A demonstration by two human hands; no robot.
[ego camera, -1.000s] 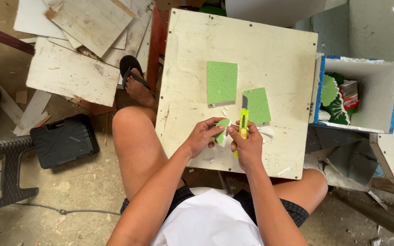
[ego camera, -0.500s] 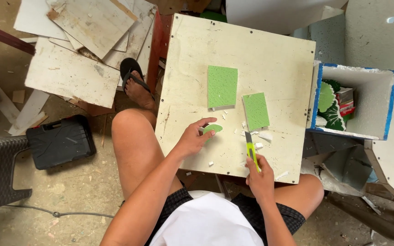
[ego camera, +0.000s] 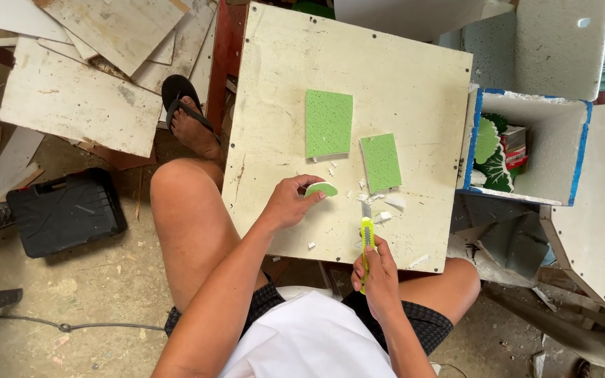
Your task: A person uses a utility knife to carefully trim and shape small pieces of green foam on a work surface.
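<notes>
Green foam piece (ego camera: pixel 322 189) under left hand (ego camera: pixel 290 203), yellow knife (ego camera: pixel 366 238) in right hand (ego camera: pixel 379 276).

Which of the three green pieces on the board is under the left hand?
The small rounded green offcut, pinched at the left hand fingertips. The two green rectangles lie flat farther up the board, untouched.

Light: bright, even daylight is seen | Shadows: soft, short ones are cast under the white board (ego camera: pixel 386 63) | Glare: none | Focus: sharp everywhere | Edges: slight bending is noticed.
</notes>
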